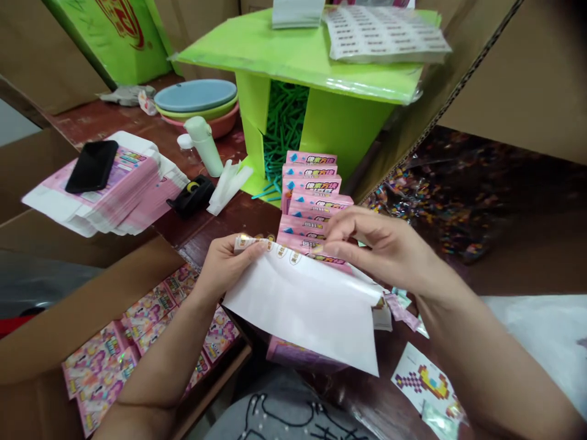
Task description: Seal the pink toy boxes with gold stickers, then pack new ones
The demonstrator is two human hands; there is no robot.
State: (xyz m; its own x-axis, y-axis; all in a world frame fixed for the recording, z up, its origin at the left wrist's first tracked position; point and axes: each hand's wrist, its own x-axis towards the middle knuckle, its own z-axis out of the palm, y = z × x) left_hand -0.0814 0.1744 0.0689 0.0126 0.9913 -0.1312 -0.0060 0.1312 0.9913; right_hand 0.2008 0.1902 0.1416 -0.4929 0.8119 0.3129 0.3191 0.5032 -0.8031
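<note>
We hold a white sticker sheet [302, 305] over the near middle of the worktop [220, 223], its far edge lined with small round stickers; four or five show, and some are hidden behind our hands. Our left hand [224, 263] has its fingers [250, 247] clamped on the left end of that edge, while our right hand [380, 244] pinches thumb and forefinger together at the right end, right at the stickers; we cannot tell whether a sticker has lifted between them. Just beyond the sheet a row of pink boxes [309, 201] stands overlapping, running away from us; we count about eight, the nearest partly covered by the sheet. We judge the work to be mid-way: the open carton [92, 305] at near left already holds at least seven pink boxes packed flat, the row in front looks not yet packed, and a thick stack of flattened box blanks [123, 195] at far left, with one black phone [92, 165] lying on it, looks not yet folded. Near that stack we see one white bottle [204, 143], one black tape dispenser [191, 194], and three stacked bowls [197, 104]. The green stand [298, 55] at the far middle carries further sticker sheets; their number is unclear. One pixel-pattern card [424, 379] lies at near right.
</note>
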